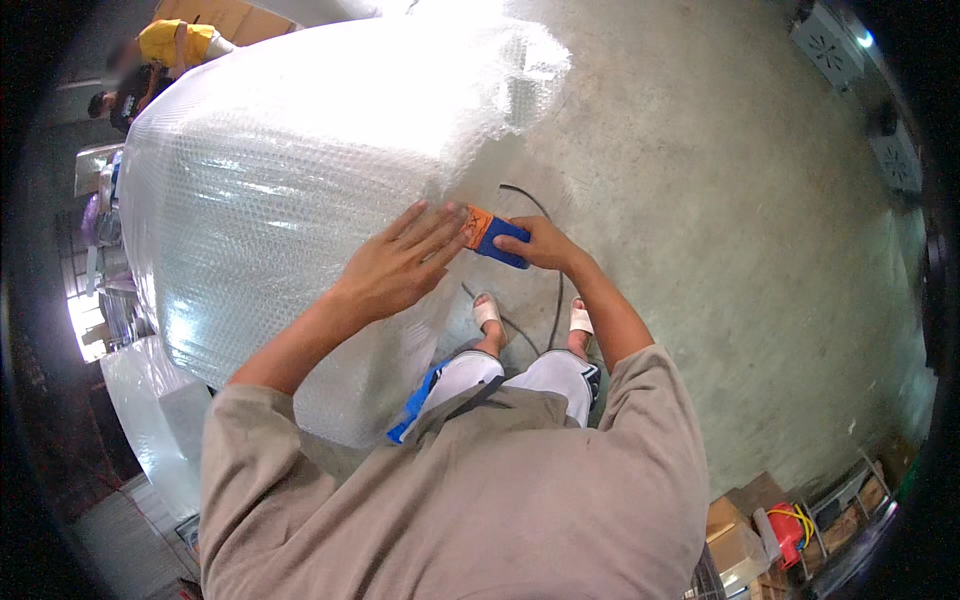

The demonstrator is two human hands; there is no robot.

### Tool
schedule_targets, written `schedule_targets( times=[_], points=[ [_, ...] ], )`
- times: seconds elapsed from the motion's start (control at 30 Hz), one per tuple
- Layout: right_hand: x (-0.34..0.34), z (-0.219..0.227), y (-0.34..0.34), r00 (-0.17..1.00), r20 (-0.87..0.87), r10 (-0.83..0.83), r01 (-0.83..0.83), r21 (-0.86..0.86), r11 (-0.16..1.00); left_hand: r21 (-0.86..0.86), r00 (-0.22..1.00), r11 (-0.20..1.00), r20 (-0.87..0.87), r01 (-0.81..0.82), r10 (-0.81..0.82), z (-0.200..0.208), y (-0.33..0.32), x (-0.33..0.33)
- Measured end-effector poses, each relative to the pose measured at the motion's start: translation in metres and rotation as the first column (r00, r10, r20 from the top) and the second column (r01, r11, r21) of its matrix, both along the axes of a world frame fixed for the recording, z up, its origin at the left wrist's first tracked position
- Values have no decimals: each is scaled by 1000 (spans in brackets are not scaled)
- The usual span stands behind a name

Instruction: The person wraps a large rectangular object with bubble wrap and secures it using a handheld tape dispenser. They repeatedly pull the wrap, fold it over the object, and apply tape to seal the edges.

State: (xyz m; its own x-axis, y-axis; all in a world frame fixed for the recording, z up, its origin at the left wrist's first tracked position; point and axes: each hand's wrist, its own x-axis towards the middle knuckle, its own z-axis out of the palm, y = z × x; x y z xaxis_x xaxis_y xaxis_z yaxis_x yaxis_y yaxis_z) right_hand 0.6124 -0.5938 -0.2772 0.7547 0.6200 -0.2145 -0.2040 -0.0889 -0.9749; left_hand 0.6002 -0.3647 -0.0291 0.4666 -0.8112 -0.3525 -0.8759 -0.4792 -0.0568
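A large bulk wrapped in clear bubble wrap (280, 200) fills the area ahead and to the left. My left hand (395, 262) lies over its right edge, palm down, with the fingers stretched out. Those fingertips come up to the orange end of a small blue-and-orange block-shaped tool (503, 242), whose exact kind I cannot make out. Around its blue end my right hand (545, 243) is closed, holding it level at the wrap's edge. Whatever lies under the left palm is hidden.
A black cable (558, 300) curves across the concrete floor (740, 270) near my feet. Another wrapped block (155, 420) stands at left. Two people, one in a yellow shirt (160, 42), are at the far left. Cardboard boxes (735, 535) and a red object (787, 535) sit at lower right.
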Motion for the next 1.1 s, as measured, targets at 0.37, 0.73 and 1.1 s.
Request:
schedule_targets(
  times=[0.37, 0.73, 1.1],
  points=[
    [-6, 51, -19, 999, -4, 44, -44, -159, 986, 672, 990, 740, 90, 20, -109, 1, -42, -6],
    [-15, 69, -32, 994, 108, 10, 29, -357, 933, 664, 978, 748, 149, 11, -147, -3, -38, -8],
    [-4, -65, 7, 999, 37, 21, -18, -77, 997, 782, 963, 623, 176, -10, -206, -20, -49, -12]
  ],
)
